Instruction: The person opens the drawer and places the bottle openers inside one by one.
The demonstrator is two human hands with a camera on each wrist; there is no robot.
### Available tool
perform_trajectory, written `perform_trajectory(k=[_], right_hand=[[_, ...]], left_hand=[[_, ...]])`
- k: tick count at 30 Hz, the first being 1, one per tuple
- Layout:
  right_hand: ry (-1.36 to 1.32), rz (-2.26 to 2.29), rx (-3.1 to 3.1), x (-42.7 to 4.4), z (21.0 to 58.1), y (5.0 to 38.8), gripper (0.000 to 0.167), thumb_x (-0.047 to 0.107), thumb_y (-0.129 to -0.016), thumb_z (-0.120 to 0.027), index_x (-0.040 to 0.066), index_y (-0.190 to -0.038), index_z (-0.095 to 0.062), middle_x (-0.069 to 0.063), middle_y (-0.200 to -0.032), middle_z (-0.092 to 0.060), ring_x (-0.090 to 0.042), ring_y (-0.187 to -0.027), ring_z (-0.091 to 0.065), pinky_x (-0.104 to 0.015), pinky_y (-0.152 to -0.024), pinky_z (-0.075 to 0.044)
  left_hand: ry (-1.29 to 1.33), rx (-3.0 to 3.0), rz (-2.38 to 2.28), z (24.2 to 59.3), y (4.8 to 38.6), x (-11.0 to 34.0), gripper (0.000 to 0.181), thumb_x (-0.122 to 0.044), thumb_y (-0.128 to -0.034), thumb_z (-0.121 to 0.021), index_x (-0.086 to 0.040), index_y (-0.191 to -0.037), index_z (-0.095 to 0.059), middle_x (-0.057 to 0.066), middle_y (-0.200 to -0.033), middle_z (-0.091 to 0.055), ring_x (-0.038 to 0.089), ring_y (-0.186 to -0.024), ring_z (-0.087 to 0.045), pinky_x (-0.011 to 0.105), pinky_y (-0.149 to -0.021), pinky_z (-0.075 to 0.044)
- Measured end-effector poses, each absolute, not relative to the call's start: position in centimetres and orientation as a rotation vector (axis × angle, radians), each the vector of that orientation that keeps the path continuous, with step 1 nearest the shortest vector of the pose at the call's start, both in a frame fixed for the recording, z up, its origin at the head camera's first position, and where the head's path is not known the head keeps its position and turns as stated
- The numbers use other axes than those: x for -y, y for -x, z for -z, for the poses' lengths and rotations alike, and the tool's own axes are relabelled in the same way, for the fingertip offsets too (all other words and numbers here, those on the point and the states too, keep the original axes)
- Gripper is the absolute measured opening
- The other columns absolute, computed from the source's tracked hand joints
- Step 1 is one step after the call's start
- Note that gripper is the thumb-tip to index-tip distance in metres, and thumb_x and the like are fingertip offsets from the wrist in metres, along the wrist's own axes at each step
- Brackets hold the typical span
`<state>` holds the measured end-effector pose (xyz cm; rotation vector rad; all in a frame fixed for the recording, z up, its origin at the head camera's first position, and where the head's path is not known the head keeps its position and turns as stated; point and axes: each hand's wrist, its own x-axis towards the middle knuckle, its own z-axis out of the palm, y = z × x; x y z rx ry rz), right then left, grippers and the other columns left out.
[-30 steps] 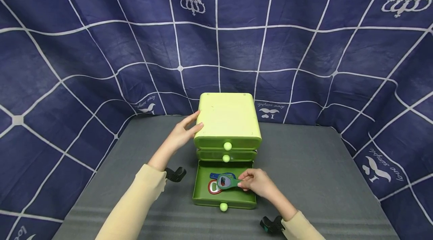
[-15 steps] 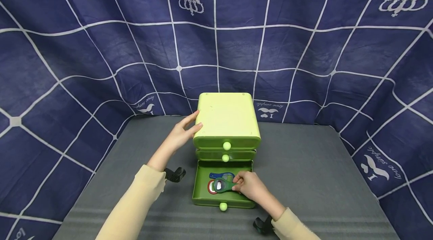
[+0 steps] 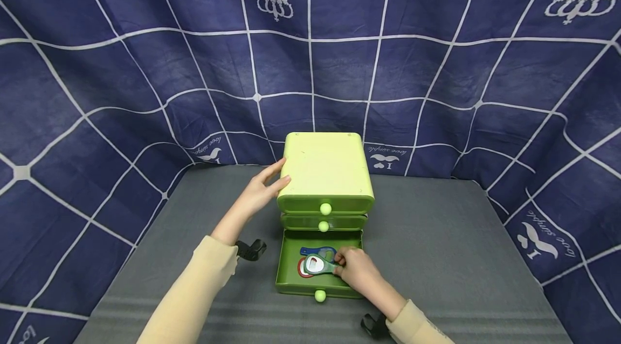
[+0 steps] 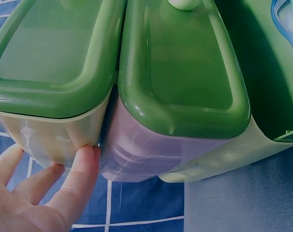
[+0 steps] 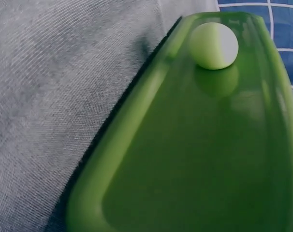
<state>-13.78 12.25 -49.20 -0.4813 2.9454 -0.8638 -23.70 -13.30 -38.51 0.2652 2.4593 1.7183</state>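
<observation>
A small drawer cabinet (image 3: 327,163) with a pale yellow-green top stands mid-table, its bottom drawer (image 3: 291,283) pulled out. My left hand (image 3: 257,193) rests against the cabinet's left side with fingers spread; the left wrist view shows these fingertips (image 4: 86,157) touching the upper tier's wall. Inside the drawer, my right hand (image 3: 358,268) pinches the handle of a green bottle opener (image 3: 315,265). Its head overlaps a red-rimmed bottle opener (image 3: 302,268). Behind lies a blue one (image 3: 310,251), partly hidden. In the right wrist view only the drawer front (image 5: 195,159) shows, not the hand.
The middle drawer (image 3: 296,222) and top drawer (image 3: 301,205) above have round knobs and sit pushed in. A round knob (image 3: 320,296) juts from the open drawer's front. A blue checked curtain (image 3: 388,69) hangs behind the grey tabletop (image 3: 436,236).
My right hand has moved left and slightly down, and the green bottle opener has shifted left over the red-rimmed one. The left hand stays on the cabinet.
</observation>
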Motion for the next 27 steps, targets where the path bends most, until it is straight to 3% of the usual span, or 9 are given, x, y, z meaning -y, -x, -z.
perform_trajectory(k=[17, 22, 27], right_hand=[[0.328, 1.185, -2.760, -13.0, 45.8, 13.4, 0.011, 0.019, -0.087, -0.075, 0.010, -0.090, -0.070, 0.002, -0.079, -0.066, -0.008, -0.058, -0.056, -0.024, -0.051, -0.044], [0.280, 1.407, -2.515, -13.3, 45.4, 12.8, 0.015, 0.020, -0.088, -0.074, 0.007, -0.092, -0.070, -0.007, -0.075, -0.069, -0.017, -0.057, -0.062, -0.027, -0.050, -0.050], [0.311, 1.565, -2.227, -13.6, 45.3, 11.9, 0.019, 0.017, -0.091, -0.071, -0.001, -0.097, -0.069, -0.017, -0.080, -0.070, -0.015, -0.062, -0.063, -0.034, -0.057, -0.058]], left_hand=[[-0.268, -2.474, -1.719, 38.7, 23.7, 13.3, 0.068, -0.043, -0.0972, -0.060, -0.026, -0.156, -0.030, 0.011, -0.161, -0.030, 0.027, -0.148, -0.029, 0.049, -0.106, -0.045], [-0.270, -2.446, -1.737, 38.6, 23.6, 13.3, 0.065, -0.038, -0.0990, -0.059, -0.026, -0.156, -0.030, 0.009, -0.161, -0.030, 0.025, -0.149, -0.028, 0.051, -0.108, -0.042], [-0.262, -2.442, -1.730, 38.7, 23.7, 13.4, 0.064, -0.035, -0.1004, -0.058, -0.025, -0.156, -0.029, 0.008, -0.162, -0.028, 0.025, -0.149, -0.026, 0.051, -0.110, -0.041]])
